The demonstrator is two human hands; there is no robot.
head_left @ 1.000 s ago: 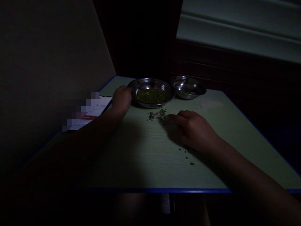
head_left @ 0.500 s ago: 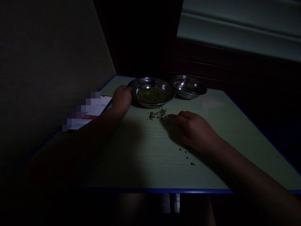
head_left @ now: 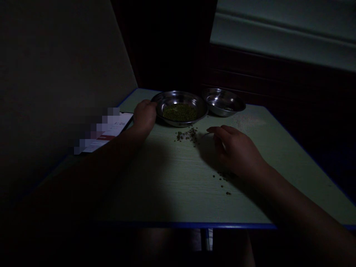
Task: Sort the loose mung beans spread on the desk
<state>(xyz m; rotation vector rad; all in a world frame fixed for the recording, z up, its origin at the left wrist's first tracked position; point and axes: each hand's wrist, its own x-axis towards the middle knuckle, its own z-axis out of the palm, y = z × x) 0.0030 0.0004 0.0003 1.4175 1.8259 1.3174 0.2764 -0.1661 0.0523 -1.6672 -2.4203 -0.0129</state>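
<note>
On the green worktop (head_left: 167, 193) sits a steel bowl (head_left: 180, 95) of small green beans (head_left: 180, 112). The left hand (head_left: 144, 116) holds the bowl's rim. The right hand (head_left: 236, 152), well apart and fingers a bit open, touches nothing, just beside loose beans (head_left: 186, 135) (tiny, and easy to scatter). A bump could knock them off.

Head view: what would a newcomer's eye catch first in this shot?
The shiny steel bowl of green grains stands out at the far side of the green table, with the left hand curled on its rim. Just in front of the bowl lies a small scatter of loose grains, and the right hand rests to their right.
</note>
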